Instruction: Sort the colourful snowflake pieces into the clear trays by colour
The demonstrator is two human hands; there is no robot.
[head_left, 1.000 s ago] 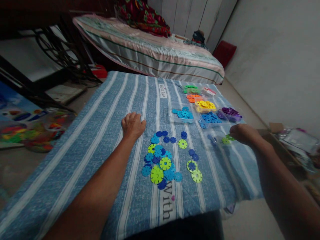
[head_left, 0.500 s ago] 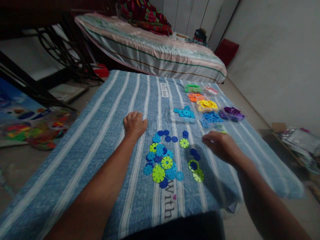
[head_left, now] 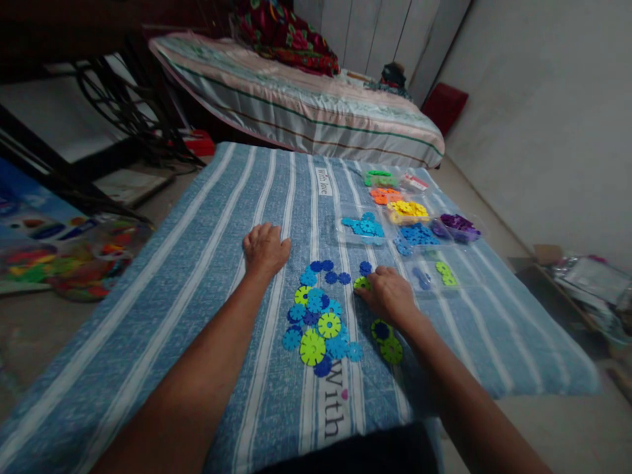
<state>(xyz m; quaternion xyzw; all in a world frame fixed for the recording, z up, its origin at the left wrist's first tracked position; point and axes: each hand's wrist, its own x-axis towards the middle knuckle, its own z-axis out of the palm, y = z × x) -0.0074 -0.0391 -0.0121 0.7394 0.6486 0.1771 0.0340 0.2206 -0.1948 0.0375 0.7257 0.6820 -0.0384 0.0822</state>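
Observation:
My left hand (head_left: 266, 249) lies on the striped cloth, palm down with its fingers loosely spread, holding nothing. Fingertips of my right hand (head_left: 390, 289) pinch the edge of a lime-green notched disc (head_left: 361, 283), which still lies low at the cloth. A dark blue disc (head_left: 365, 266) sits just behind it. Between my hands is a loose pile of light blue, dark blue and lime discs, with a large lime disc (head_left: 313, 347) at its near side. Under my right wrist, another lime disc (head_left: 391, 350) lies partly in shadow.
Clear boxes hold sorted discs at the right: light blue (head_left: 365, 225), blue (head_left: 417, 235), yellow (head_left: 407, 210), purple (head_left: 459, 226), lime (head_left: 446, 273), orange (head_left: 385, 195) and green (head_left: 380, 176). A bed (head_left: 306, 112) stands beyond the cloth-covered table (head_left: 222, 197).
My right hand has moved left from beside the boxes to the lime-green disc, uncovering the box with lime pieces. My left hand has stayed in place.

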